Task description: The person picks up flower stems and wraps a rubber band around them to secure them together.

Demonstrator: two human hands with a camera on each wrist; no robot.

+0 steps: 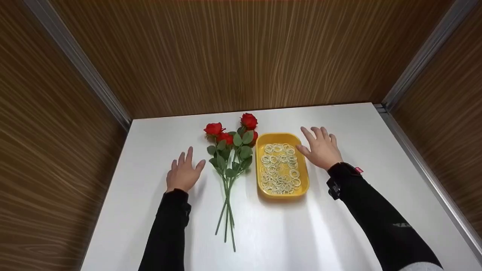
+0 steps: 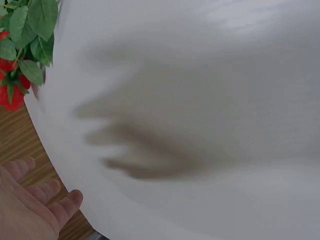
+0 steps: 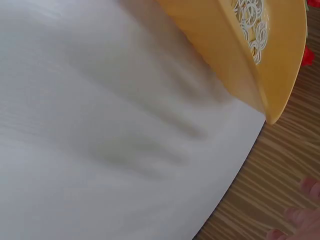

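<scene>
Three red roses (image 1: 230, 150) with green leaves and long stems lie on the white table (image 1: 376, 150), blooms toward the back wall. Right of them sits a yellow tray (image 1: 261, 180) full of several pale rubber bands (image 1: 279, 168). My left hand (image 1: 184, 172) hovers flat and open left of the stems, holding nothing. My right hand (image 1: 321, 148) is spread open just right of the tray, thumb near its rim. The left wrist view shows rose leaves (image 2: 27, 30) and my fingers (image 2: 47, 205); the right wrist view shows the tray (image 3: 235, 60).
Brown wood-grain walls (image 1: 241, 56) close in the table at the back and both sides, with metal strips (image 1: 410, 143) at the corners. Bare white tabletop lies in front of the tray and the roses.
</scene>
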